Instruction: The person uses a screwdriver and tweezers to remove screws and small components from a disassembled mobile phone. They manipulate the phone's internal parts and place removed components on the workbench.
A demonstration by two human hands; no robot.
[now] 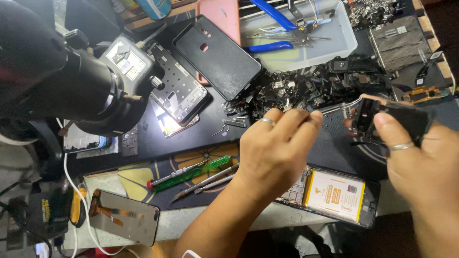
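My left hand (277, 143) pinches a pair of metal tweezers (340, 106), whose tips reach toward a small black phone part (399, 122). My right hand (420, 167) grips that black part between thumb and fingers. Both hands wear a ring. Below them lies an opened phone (334, 196) with its yellow-and-white battery exposed, partly hidden by my left forearm.
A black microscope (62, 71) looms at left over a lit phone frame (179, 91). A black back cover (217, 57), a clear tray (344, 45) with blue pliers, a heap of small parts (306, 88), a green screwdriver (189, 173), and a loose screen (124, 217) surround the mat.
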